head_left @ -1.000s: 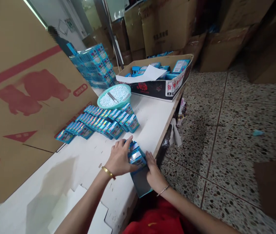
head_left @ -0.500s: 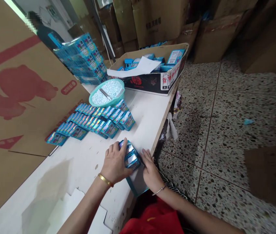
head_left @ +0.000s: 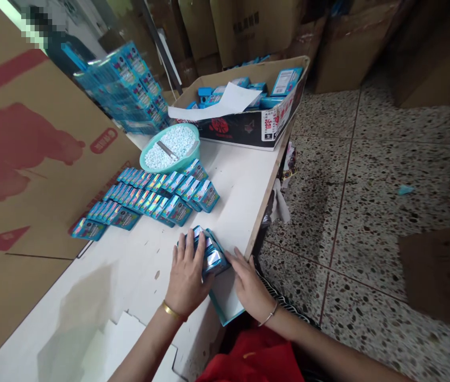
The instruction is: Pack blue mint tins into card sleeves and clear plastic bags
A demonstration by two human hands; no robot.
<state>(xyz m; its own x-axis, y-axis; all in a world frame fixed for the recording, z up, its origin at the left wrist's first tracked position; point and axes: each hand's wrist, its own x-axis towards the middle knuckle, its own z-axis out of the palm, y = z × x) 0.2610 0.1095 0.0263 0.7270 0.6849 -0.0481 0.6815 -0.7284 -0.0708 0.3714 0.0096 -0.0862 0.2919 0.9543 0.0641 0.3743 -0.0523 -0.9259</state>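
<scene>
Near the table's front edge, several small blue boxes with shiny tops (head_left: 213,258) stand together in the far part of a shallow blue-edged tray (head_left: 225,306). The near part of the tray shows its white inside. My left hand (head_left: 187,273) lies over the left side of these boxes, fingers spread and pointing away from me. On the other side, my right hand (head_left: 248,284) rests against the tray's right edge, its fingers extended and touching the rim. Farther back on the left, rows of similar blue boxes (head_left: 145,197) stand on the table.
Behind the rows sits a turquoise bowl (head_left: 195,156) of white pellets with a metal tool. A cardboard box (head_left: 240,130) of blue packages stands at the back, left of it a wrapped stack (head_left: 129,90). A large carton (head_left: 18,159) borders the left. A person is far back.
My left hand has shifted slightly left and flattened, its fingers now spread over the boxes' left side. More of the tray's white inside shows. The whole view has moved a little.
</scene>
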